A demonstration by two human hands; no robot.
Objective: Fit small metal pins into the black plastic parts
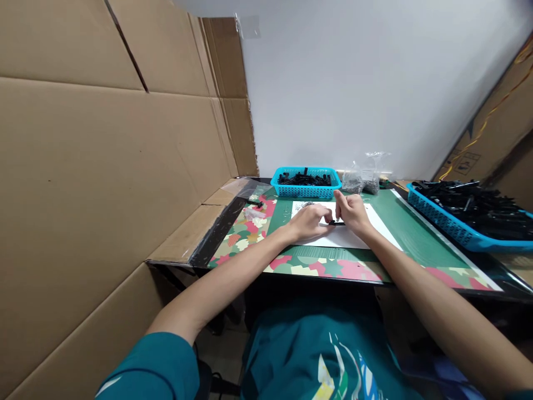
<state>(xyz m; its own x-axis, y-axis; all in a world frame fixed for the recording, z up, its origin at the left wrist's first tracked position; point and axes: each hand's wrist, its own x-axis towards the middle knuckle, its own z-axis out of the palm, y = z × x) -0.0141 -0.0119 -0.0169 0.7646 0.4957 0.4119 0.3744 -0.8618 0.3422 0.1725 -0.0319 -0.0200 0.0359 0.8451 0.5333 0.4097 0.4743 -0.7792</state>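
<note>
Green matting (420, 233) with a patchwork border of red and cream covers the table, and a white sheet of paper (352, 240) lies on it. Over the paper, the left hand (311, 223) has its fingers drawn narrow around one end of a small black part (338, 224); the right hand (353, 213) is curled at the other end, its grip too small to tell. Behind stands a blue basket (306, 192) of black pieces, beside clear bags (363, 182). Another basket (443, 219), heaped, sits at right. Cardboard (104, 161) walls the left side; a pale wall (353, 83) rises behind.
</note>
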